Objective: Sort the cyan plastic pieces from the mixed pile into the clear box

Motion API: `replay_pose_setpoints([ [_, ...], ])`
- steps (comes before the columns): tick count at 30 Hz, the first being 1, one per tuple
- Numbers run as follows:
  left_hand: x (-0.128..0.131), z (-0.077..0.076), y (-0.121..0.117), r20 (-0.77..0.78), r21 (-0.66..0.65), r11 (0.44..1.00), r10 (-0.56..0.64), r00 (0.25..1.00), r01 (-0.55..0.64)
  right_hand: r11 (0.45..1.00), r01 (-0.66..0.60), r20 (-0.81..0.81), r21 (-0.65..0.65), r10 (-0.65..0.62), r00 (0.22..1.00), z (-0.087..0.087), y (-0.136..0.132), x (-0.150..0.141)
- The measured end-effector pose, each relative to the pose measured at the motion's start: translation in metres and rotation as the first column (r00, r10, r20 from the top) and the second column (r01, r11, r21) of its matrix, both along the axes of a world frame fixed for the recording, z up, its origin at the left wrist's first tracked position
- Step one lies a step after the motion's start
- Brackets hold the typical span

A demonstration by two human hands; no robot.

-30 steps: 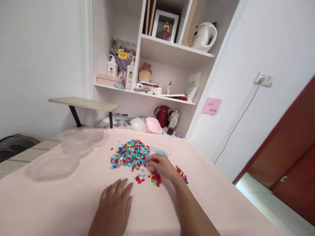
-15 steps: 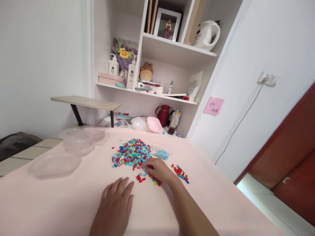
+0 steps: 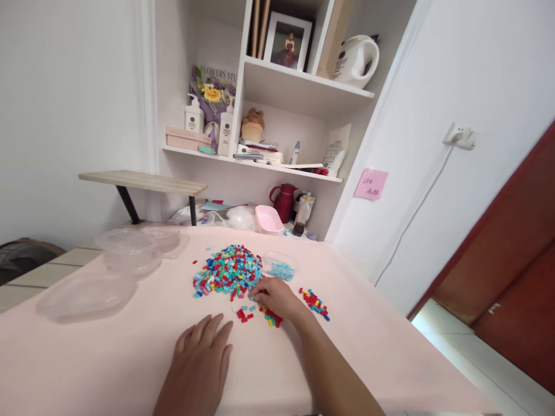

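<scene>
A large heap of small mixed-colour toy bricks (image 3: 229, 268) lies mid-table. At its lower right edge, my right hand (image 3: 274, 293) is closed in a pinch, with a light blue brick at the fingertips, partly hidden by them. Under and beside that hand sits a small group of red, yellow and green bricks (image 3: 272, 318); a few loose red bricks (image 3: 243, 316) are to its left. My left hand (image 3: 202, 352) rests flat on the table, fingers stretched out, holding nothing. Behind the right hand stands a clear container (image 3: 281, 267) with light blue bricks inside.
Another small brick group (image 3: 314, 303) lies to the right of my right forearm. Clear plastic containers (image 3: 130, 248) and a clear lid (image 3: 87, 294) occupy the table's left side. At the back stand a pink tub (image 3: 267, 219), a red jug (image 3: 284, 202) and a bottle (image 3: 302, 215).
The whole view has shifted slightly. My right fingers have drawn closer together at the light blue brick beside the heap. My left hand stays flat on the table.
</scene>
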State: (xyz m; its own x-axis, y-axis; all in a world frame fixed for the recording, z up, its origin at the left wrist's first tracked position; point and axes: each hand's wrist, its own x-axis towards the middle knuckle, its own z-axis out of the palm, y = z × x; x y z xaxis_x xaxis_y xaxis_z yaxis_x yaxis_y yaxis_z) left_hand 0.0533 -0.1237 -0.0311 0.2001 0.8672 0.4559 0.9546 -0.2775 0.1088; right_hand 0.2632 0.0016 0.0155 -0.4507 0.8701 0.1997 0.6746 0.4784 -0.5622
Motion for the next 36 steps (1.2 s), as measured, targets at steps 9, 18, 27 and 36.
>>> replay_pose_setpoints([
  [9,-0.003,-0.006,0.003,-0.014,0.035,0.999,-0.005,1.000,0.005,0.993,0.117,-0.426,0.008,-0.103,0.899,0.004,0.011,0.009],
  [18,-0.003,-0.007,0.005,0.030,0.024,1.000,-0.009,1.000,0.008,0.842,0.537,-0.749,-0.058,-0.393,0.534,0.007,0.027,0.042],
  [27,-0.002,-0.003,0.003,0.009,0.021,1.000,-0.009,1.000,0.009,0.839,0.538,-0.788,-0.078,-0.383,0.483,0.006,0.028,0.046],
  [36,-0.002,-0.003,0.001,0.022,0.009,1.000,-0.017,1.000,0.016,0.991,0.137,-0.579,-0.013,-0.119,0.806,0.008,0.014,0.023],
])
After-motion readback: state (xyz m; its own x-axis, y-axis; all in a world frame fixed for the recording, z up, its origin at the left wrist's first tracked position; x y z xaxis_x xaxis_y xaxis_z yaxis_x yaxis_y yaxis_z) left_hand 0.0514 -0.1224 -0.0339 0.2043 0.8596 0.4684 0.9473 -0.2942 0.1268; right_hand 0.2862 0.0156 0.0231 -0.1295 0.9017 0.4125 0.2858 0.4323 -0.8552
